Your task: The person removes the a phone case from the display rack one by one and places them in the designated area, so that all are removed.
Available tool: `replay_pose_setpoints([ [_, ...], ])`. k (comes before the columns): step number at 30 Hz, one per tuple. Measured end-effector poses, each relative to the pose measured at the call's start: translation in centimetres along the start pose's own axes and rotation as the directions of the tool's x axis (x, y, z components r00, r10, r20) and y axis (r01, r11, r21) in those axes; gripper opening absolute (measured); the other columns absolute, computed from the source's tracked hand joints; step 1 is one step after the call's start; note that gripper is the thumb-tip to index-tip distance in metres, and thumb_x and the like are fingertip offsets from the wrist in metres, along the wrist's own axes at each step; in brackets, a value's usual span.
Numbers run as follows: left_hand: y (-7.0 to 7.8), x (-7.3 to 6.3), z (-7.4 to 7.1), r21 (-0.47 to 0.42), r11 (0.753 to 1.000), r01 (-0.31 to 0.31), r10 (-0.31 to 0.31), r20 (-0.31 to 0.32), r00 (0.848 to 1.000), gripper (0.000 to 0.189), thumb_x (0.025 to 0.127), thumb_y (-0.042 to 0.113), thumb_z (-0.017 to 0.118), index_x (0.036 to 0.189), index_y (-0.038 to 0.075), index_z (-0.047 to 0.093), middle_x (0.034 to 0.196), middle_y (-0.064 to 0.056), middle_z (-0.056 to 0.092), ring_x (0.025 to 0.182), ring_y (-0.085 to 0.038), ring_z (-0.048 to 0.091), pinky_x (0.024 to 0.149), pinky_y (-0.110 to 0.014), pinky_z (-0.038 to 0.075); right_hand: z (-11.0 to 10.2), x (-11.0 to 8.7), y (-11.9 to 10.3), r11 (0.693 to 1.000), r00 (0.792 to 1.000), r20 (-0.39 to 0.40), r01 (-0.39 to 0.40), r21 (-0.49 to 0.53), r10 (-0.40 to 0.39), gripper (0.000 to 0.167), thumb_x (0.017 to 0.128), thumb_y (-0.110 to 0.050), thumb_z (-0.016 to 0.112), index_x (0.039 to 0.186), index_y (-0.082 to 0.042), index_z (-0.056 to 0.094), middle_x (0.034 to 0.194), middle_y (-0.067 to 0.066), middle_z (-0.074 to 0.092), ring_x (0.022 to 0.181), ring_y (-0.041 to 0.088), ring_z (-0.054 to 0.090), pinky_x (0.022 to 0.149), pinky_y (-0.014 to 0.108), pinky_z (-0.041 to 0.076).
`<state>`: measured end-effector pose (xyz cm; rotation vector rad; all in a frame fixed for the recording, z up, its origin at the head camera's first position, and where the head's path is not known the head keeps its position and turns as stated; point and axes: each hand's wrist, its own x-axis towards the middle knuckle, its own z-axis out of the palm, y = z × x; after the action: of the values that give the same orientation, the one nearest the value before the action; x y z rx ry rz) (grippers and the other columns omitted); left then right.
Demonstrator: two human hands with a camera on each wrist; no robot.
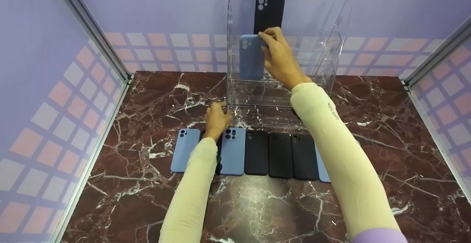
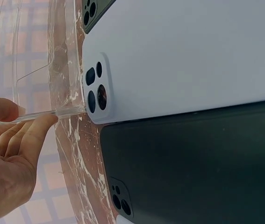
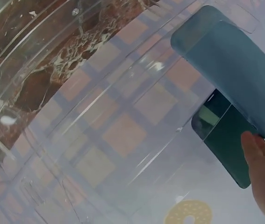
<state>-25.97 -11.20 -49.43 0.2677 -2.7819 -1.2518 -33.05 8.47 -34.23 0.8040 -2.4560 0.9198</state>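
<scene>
My right hand (image 1: 281, 61) pinches a light blue phone case (image 1: 251, 63) by its upper right corner. The case stands upright in a middle tier of a clear acrylic display rack (image 1: 229, 33), its camera cutout at the top. Behind and above it, a black phone case (image 1: 269, 11) leans in the top tier. Low at the rack's left side is my left hand (image 1: 217, 120); in the left wrist view its thumb and fingers grip the edge of the clear side panel (image 2: 39, 115). The right wrist view shows the blue case (image 3: 230, 65) overlapping the dark one (image 3: 225, 140).
In front of the rack, a row of phone cases lies on the dark red marbled table (image 1: 254, 206): blue ones (image 1: 234, 154) and several black ones (image 1: 280, 154). My forearms cover parts of the row. Purple panels with checkered bands stand left (image 1: 33, 52), right and behind.
</scene>
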Motion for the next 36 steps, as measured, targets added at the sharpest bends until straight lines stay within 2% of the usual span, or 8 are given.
replay_pose_setpoints([
  [7, -0.2, 0.1, -0.1, 0.009, 1.0, 0.021, -0.021, 0.0, 1.0, 0.045, 0.089, 0.009, 0.068, 0.134, 0.009, 0.067, 0.119, -0.012, 0.073, 0.111, -0.036, 0.066, 0.096, -0.048, 0.048, 0.1, 0.0, 0.0, 0.999, 0.989, -0.148, 0.018, 0.034, -0.012, 0.022, 0.094, 0.011, 0.06, 0.114, 0.01, 0.07, 0.111, 0.021, 0.06, 0.104, 0.03, 0.06, 0.096, 0.033, 0.049],
  [13, -0.2, 0.1, -0.4, 0.028, 0.999, 0.026, -0.026, 0.007, 1.0, 0.049, 0.089, 0.009, 0.067, 0.138, 0.01, 0.064, 0.129, -0.013, 0.068, 0.111, -0.036, 0.064, 0.096, -0.049, 0.048, 0.3, -0.2, -0.2, 0.997, 0.974, -0.214, 0.077, 0.023, -0.07, 0.015, 0.09, 0.014, 0.062, 0.099, 0.008, 0.073, 0.098, 0.021, 0.063, 0.09, 0.028, 0.062, 0.085, 0.034, 0.052],
  [17, -0.2, 0.0, -0.4, 0.027, 1.0, 0.008, -0.008, 0.004, 1.0, 0.046, 0.092, 0.011, 0.067, 0.138, 0.008, 0.063, 0.122, -0.014, 0.071, 0.095, -0.033, 0.067, 0.089, -0.047, 0.051, 0.2, -0.6, -0.1, 0.993, 0.961, -0.255, 0.118, 0.027, -0.108, 0.016, 0.089, 0.015, 0.062, 0.097, 0.007, 0.073, 0.095, 0.02, 0.063, 0.089, 0.029, 0.063, 0.086, 0.035, 0.051],
  [20, 0.0, 0.0, -0.4, 0.031, 1.0, -0.005, 0.005, -0.002, 1.0, 0.045, 0.093, 0.013, 0.068, 0.137, 0.007, 0.064, 0.123, -0.015, 0.07, 0.085, -0.031, 0.063, 0.085, -0.046, 0.051, -0.3, -0.7, -0.1, 0.988, 0.942, -0.31, 0.149, 0.043, -0.129, 0.017, 0.087, 0.017, 0.062, 0.097, 0.008, 0.072, 0.095, 0.021, 0.063, 0.089, 0.03, 0.064, 0.086, 0.031, 0.052],
  [23, 0.1, 0.0, -0.3, 0.037, 0.999, -0.008, 0.008, -0.003, 1.0, 0.045, 0.093, 0.013, 0.068, 0.137, 0.007, 0.064, 0.127, -0.016, 0.068, 0.084, -0.031, 0.061, 0.085, -0.047, 0.05, -1.1, -0.8, -0.3, 0.984, 0.92, -0.37, 0.164, 0.066, -0.129, 0.016, 0.086, 0.019, 0.061, 0.096, 0.01, 0.072, 0.095, 0.022, 0.063, 0.088, 0.028, 0.065, 0.084, 0.026, 0.055],
  [29, 0.2, 0.1, -0.2, 0.01, 1.0, -0.019, 0.019, 0.005, 1.0, 0.045, 0.092, 0.012, 0.068, 0.137, 0.006, 0.064, 0.119, -0.014, 0.072, 0.088, -0.032, 0.063, 0.086, -0.047, 0.05, -3.2, -1.3, -1.5, 0.977, 0.89, -0.45, 0.157, 0.143, -0.077, 0.017, 0.085, 0.02, 0.062, 0.094, 0.01, 0.072, 0.094, 0.019, 0.064, 0.086, 0.025, 0.066, 0.082, 0.026, 0.056],
  [31, 0.3, 0.1, -0.1, 0.001, 1.0, -0.019, 0.019, 0.006, 1.0, 0.045, 0.092, 0.011, 0.068, 0.137, 0.006, 0.064, 0.119, -0.014, 0.072, 0.088, -0.031, 0.063, 0.086, -0.047, 0.05, -3.9, -1.6, -1.9, 0.975, 0.886, -0.461, 0.147, 0.164, -0.056, 0.015, 0.086, 0.019, 0.063, 0.093, 0.009, 0.073, 0.093, 0.018, 0.065, 0.086, 0.024, 0.066, 0.082, 0.026, 0.057],
  [36, 0.2, 0.1, -0.1, -0.002, 1.0, -0.01, 0.01, 0.016, 1.0, 0.045, 0.093, 0.012, 0.068, 0.137, 0.007, 0.063, 0.128, -0.014, 0.068, 0.09, -0.031, 0.062, 0.087, -0.046, 0.049, -5.8, -2.9, -1.9, 0.976, 0.891, -0.445, 0.168, 0.14, -0.09, 0.011, 0.087, 0.016, 0.065, 0.094, 0.012, 0.072, 0.095, 0.019, 0.065, 0.087, 0.022, 0.067, 0.082, 0.026, 0.057],
])
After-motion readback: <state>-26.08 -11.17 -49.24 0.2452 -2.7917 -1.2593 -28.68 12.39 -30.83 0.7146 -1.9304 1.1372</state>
